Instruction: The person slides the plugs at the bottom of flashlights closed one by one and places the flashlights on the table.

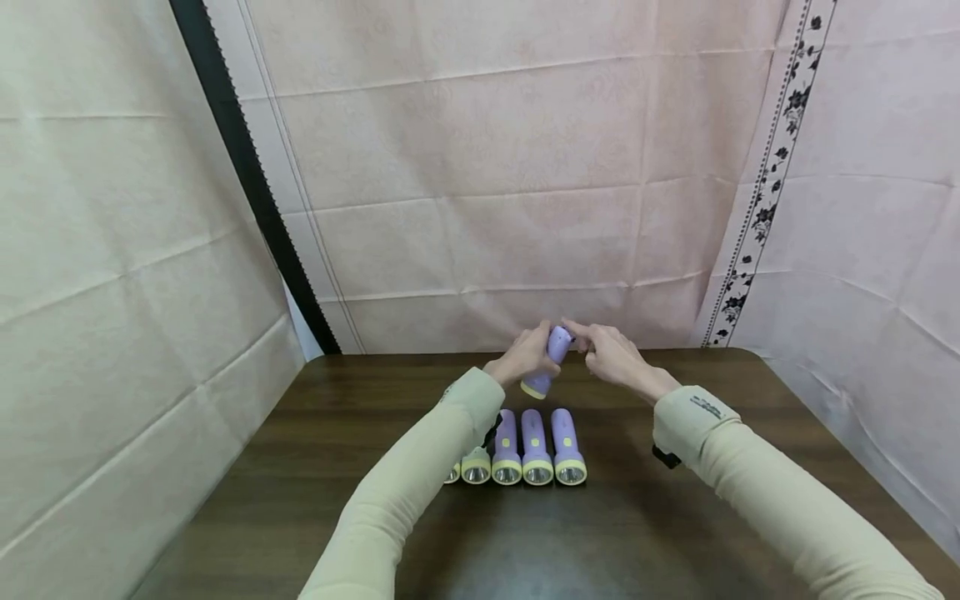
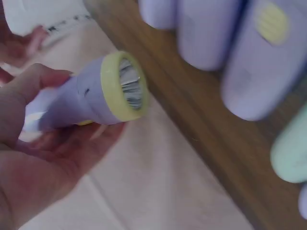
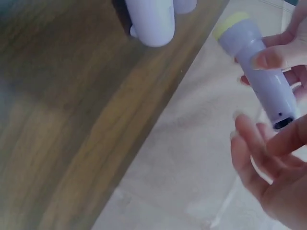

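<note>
My left hand (image 1: 527, 357) grips a lilac flashlight (image 1: 557, 347) with a yellow rim, raised over the far edge of the table. Its lens end (image 2: 132, 86) tilts down toward me, while the tail with a small black part (image 3: 284, 123) points up and to the right. Beside that tail is my right hand (image 1: 617, 358), its index finger extended to the black part and the other fingers loosely bent. In the right wrist view the right hand (image 3: 276, 179) holds nothing, its fingertips close around the tail end.
On the brown table (image 1: 637, 533) several flashlights lie in a row, lenses toward me. Three are lilac, including the rightmost one (image 1: 566, 437); a pale green one (image 1: 476, 467) lies left of them. My left sleeve (image 1: 420, 467) partly covers the row's left end. Cloth curtains (image 1: 487, 167) surround the table.
</note>
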`<state>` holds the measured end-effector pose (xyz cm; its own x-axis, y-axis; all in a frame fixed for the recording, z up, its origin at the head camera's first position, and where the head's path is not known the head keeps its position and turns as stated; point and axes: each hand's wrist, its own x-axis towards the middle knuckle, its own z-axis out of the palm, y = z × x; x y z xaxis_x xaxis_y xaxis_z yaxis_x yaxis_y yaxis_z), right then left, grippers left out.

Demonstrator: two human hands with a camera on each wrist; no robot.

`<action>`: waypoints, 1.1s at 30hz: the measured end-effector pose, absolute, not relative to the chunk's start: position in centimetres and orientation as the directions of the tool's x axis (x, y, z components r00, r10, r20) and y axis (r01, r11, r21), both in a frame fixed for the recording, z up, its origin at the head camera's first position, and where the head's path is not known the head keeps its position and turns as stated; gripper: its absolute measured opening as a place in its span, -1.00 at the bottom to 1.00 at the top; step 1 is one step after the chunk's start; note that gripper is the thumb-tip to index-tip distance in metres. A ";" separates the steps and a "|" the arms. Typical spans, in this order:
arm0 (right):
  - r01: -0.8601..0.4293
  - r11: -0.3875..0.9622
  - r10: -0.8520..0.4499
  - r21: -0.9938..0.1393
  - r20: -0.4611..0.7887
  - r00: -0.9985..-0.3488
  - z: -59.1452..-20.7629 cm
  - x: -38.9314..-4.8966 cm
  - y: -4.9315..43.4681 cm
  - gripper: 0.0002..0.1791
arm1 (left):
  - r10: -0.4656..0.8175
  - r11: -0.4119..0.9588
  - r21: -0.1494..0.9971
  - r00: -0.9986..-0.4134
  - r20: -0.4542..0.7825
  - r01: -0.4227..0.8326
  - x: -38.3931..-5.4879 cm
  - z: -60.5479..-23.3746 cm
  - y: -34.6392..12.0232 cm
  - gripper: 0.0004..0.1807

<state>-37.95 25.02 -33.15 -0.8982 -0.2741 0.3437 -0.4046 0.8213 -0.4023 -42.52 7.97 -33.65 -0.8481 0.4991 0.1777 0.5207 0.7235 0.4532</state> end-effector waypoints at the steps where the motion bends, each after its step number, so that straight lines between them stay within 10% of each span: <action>1: -0.383 0.845 -0.255 -0.372 0.348 -0.902 -32.9 -38.0 25.1 -0.16 | 0.481 0.739 0.463 -0.864 0.147 0.490 -42.1 -33.4 8.5 -0.30; 8: -0.330 0.901 -0.188 -0.282 0.432 -0.882 -30.9 -38.2 25.5 -0.20 | 0.390 0.809 0.483 -0.920 -0.017 0.334 -39.4 -33.7 12.3 -0.15; 19: -0.318 0.907 -0.177 -0.276 0.436 -0.883 -30.9 -37.5 25.1 -0.39 | 0.348 0.933 0.101 -0.938 -0.008 0.345 -37.1 -36.9 16.3 -0.57; 33: -0.310 0.912 -0.165 -0.270 0.451 -0.877 -30.9 -36.5 26.3 -0.44 | 0.380 0.925 0.012 -0.924 -0.040 0.380 -36.9 -39.1 17.9 -0.59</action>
<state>-36.55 26.35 -30.94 -0.8773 -0.1652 0.4506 -0.3102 0.9116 -0.2696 -36.88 17.87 -39.14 -0.9242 0.3798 -0.0404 0.3796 0.9251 0.0117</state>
